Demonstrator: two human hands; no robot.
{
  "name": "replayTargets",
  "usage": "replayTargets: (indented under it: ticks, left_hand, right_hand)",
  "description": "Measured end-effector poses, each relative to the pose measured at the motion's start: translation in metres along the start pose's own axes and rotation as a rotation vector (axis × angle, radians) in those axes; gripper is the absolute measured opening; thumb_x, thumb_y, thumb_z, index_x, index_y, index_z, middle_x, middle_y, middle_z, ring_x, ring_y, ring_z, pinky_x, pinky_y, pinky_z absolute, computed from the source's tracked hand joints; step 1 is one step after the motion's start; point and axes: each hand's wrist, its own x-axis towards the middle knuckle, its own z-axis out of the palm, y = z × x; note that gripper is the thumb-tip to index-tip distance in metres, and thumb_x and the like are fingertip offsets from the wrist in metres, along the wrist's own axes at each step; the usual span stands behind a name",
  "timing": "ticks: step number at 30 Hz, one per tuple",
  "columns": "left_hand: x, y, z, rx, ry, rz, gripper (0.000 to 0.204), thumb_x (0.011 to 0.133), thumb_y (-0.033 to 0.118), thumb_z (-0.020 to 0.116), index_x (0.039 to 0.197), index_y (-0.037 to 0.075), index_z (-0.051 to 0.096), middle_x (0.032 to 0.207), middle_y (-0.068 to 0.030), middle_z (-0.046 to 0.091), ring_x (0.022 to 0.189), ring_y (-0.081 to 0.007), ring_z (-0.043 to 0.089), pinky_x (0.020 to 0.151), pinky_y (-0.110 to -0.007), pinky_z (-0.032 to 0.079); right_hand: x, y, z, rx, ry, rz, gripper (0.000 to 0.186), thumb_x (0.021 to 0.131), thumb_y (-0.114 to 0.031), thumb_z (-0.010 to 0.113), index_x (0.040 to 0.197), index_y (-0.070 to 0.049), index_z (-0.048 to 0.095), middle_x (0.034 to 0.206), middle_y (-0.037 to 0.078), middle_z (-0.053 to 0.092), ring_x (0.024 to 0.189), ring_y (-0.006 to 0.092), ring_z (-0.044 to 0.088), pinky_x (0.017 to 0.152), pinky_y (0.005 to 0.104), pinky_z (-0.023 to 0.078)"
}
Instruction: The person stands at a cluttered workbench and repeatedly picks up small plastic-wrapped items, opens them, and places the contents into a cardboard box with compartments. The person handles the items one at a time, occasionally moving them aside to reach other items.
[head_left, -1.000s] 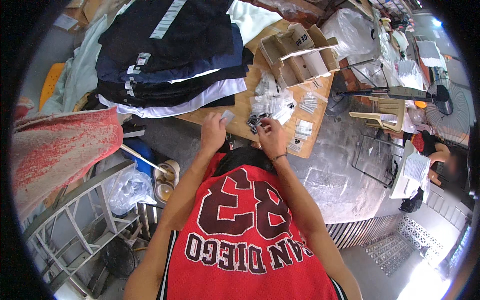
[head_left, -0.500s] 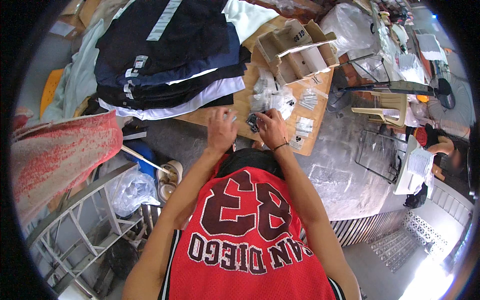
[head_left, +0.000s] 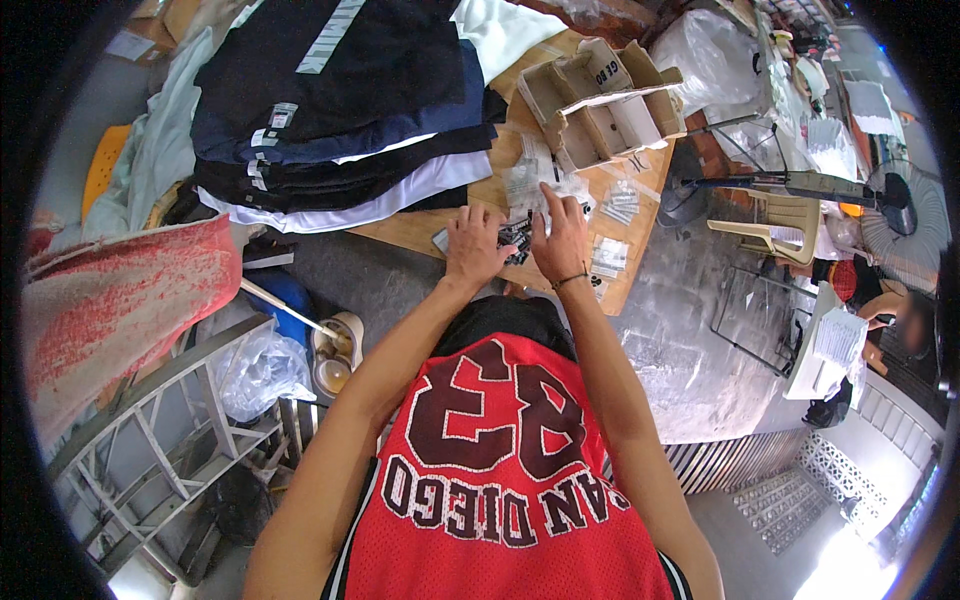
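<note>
A small heap of black-and-white labels (head_left: 515,240) lies near the front edge of the wooden table, between my two hands. My left hand (head_left: 474,246) rests at the heap's left side, fingers bent and a little apart, the thumb by the labels. On the other side is my right hand (head_left: 563,242), its index finger stretched forward toward white printed slips in clear plastic (head_left: 535,180). No held thing shows in either hand. A pale flat piece (head_left: 440,240) sticks out beside my left fingers. Other small label stacks (head_left: 608,256) lie right of my right hand.
Folded dark and white shirts (head_left: 330,120) are piled at the table's left. A divided cardboard box (head_left: 600,105) stands at the back right. A metal ladder (head_left: 170,440) is at lower left, a beige plastic chair (head_left: 770,230) to the right. Another person (head_left: 880,310) sits at far right.
My left hand has come down and right, beside the label heap. My right hand has left its pinch on the labels and shifted slightly right, index finger now stretched forward.
</note>
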Motion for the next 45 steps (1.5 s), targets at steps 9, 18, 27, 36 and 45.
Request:
replayTargets:
  ticks: [9, 18, 27, 36, 45]
  left_hand:
    - [-0.004, -0.004, 0.006, -0.196, 0.038, 0.096, 0.031, 0.079, 0.021, 0.078, 0.106, 0.010, 0.065, 0.098, -0.0072, 0.065, 0.101, -0.0301, 0.057, 0.088, -0.046, 0.041]
    - [-0.003, -0.007, -0.005, -0.245, 0.092, 0.236, 0.019, 0.081, 0.009, 0.072, 0.100, 0.006, 0.069, 0.097, -0.0103, 0.064, 0.095, -0.0330, 0.060, 0.082, -0.046, 0.046]
    - [-0.014, -0.009, 0.003, -0.209, 0.101, 0.296, 0.026, 0.078, 0.003, 0.070, 0.104, 0.007, 0.068, 0.104, -0.0095, 0.061, 0.097, -0.0340, 0.059, 0.083, -0.046, 0.048]
    - [-0.015, -0.011, 0.008, -0.232, 0.052, 0.270, 0.024, 0.081, 0.007, 0.069, 0.105, 0.007, 0.068, 0.108, -0.0097, 0.062, 0.100, -0.0334, 0.058, 0.085, -0.046, 0.047]
    - [-0.008, -0.006, 0.005, -0.140, 0.066, 0.264, 0.029, 0.083, 0.005, 0.065, 0.112, 0.007, 0.065, 0.104, -0.0116, 0.062, 0.097, -0.0336, 0.060, 0.084, -0.045, 0.048]
  right_hand:
    - [-0.051, 0.014, -0.018, 0.111, -0.079, 0.087, 0.043, 0.085, -0.009, 0.069, 0.127, -0.010, 0.062, 0.100, 0.015, 0.058, 0.089, 0.0341, 0.061, 0.081, 0.0436, 0.051]
    - [-0.037, 0.003, -0.014, 0.130, -0.106, -0.110, 0.059, 0.074, -0.007, 0.077, 0.130, -0.010, 0.059, 0.114, 0.013, 0.060, 0.106, 0.0334, 0.059, 0.090, 0.0427, 0.051]
    - [-0.059, 0.013, 0.004, 0.193, -0.102, -0.045, 0.032, 0.081, -0.002, 0.068, 0.112, -0.007, 0.066, 0.110, 0.013, 0.065, 0.099, 0.0347, 0.066, 0.082, 0.0423, 0.056]
    - [-0.063, 0.021, 0.012, 0.282, -0.072, -0.070, 0.025, 0.085, -0.002, 0.066, 0.109, -0.007, 0.066, 0.104, 0.014, 0.065, 0.091, 0.0370, 0.067, 0.076, 0.0441, 0.056]
    - [-0.059, 0.011, 0.005, 0.150, -0.178, 0.027, 0.037, 0.088, -0.005, 0.063, 0.124, -0.010, 0.062, 0.111, 0.015, 0.062, 0.091, 0.0385, 0.067, 0.075, 0.0454, 0.057]
